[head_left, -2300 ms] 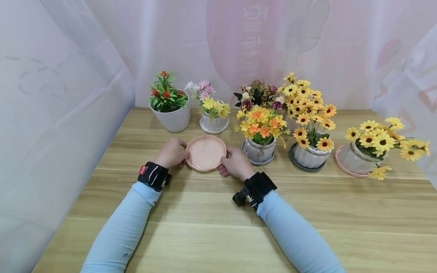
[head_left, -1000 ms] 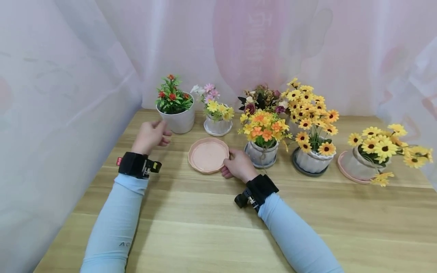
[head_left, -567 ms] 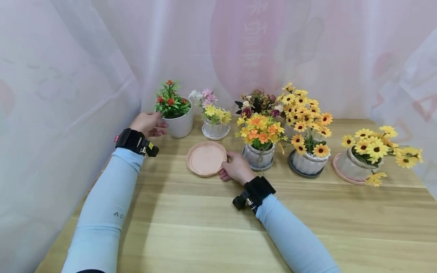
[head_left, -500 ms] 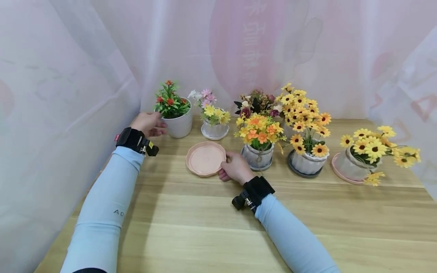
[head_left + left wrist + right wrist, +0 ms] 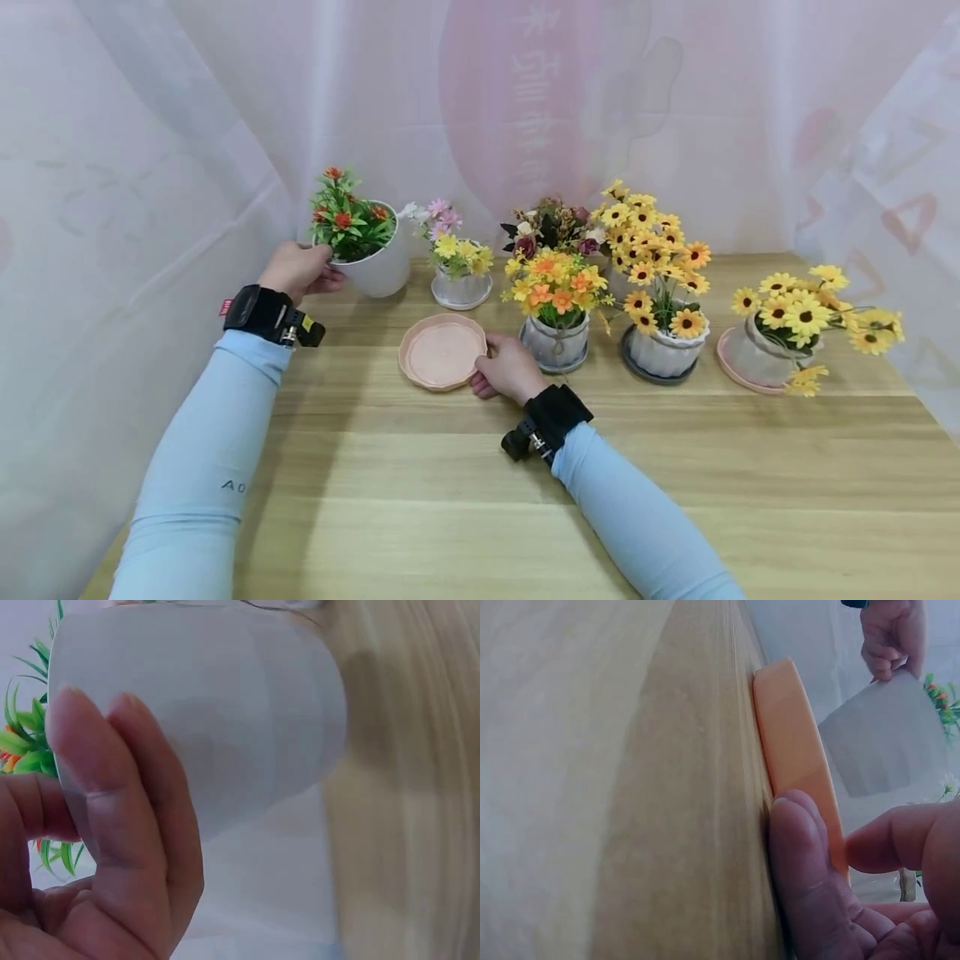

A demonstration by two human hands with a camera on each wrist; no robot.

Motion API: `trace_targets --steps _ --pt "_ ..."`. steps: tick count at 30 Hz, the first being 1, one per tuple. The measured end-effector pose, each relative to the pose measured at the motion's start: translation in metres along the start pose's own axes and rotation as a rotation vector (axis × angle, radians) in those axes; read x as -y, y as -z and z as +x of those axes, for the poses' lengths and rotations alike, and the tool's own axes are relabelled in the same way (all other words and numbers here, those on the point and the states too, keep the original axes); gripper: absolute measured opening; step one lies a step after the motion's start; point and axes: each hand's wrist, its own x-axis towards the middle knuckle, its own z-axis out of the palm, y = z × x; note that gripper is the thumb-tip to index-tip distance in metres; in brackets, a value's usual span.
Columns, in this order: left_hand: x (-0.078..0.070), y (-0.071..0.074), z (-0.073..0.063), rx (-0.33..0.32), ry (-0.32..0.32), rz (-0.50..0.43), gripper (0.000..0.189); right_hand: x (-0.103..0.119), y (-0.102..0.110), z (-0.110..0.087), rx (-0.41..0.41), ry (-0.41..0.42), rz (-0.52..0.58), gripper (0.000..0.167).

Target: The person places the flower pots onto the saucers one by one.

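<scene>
In the head view, my left hand [image 5: 296, 271] pinches the rim of a white flowerpot [image 5: 381, 267] holding a green plant with red flowers. The pot leans to the left. Up close in the left wrist view, the fingers [image 5: 124, 780] lie along the pot's outer wall, with the thumb inside the rim. My right hand [image 5: 510, 368] pinches the right edge of a round pink saucer [image 5: 442, 352], which lies flat in front of the pots. The right wrist view shows the thumb and fingers on either side of the saucer's wall [image 5: 791, 724].
A small pot [image 5: 461, 287] with pink and yellow flowers stands right behind the saucer. Farther right are an orange-flowered pot [image 5: 557, 340], a sunflower-like pot [image 5: 666, 354] and a tilted pot [image 5: 768, 354] on a pink saucer. A pale curtain [image 5: 375, 100] closes off the back.
My left hand has let go of the saucer, moved to the back left and taken the white flowerpot by its rim. The pot has since tipped left. My right hand stays on the saucer.
</scene>
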Motion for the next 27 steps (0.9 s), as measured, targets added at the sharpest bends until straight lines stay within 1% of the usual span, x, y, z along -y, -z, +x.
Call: trace_targets --steps 3,6,8,12,15,19,24,27 --pt "-0.004 0.006 -0.019 0.016 -0.053 0.046 0.051 -0.001 -0.002 0.001 0.002 -0.001 -0.002 0.058" --pt "-0.006 0.008 -0.037 0.034 -0.08 0.093 0.043 -0.001 -0.002 0.001 -0.001 -0.003 -0.003 0.057" --pt "-0.004 0.007 -0.047 0.052 -0.096 0.115 0.036 0.0 -0.002 0.001 -0.001 -0.006 -0.006 0.057" --pt "0.003 0.002 -0.066 0.109 -0.132 0.157 0.041 0.001 0.0 0.001 0.005 -0.003 -0.008 0.057" --pt "0.01 -0.005 -0.078 0.16 -0.142 0.173 0.046 0.001 0.0 0.001 0.011 0.001 -0.003 0.058" --pt "0.018 -0.019 -0.087 0.207 -0.147 0.166 0.04 0.0 0.001 0.001 0.011 0.011 0.019 0.056" --pt "0.024 -0.037 -0.09 0.242 -0.145 0.144 0.032 -0.002 0.001 0.002 0.019 0.014 0.05 0.054" --pt "0.027 -0.045 -0.09 0.251 -0.143 0.138 0.029 -0.001 0.001 0.001 0.028 0.006 0.06 0.054"
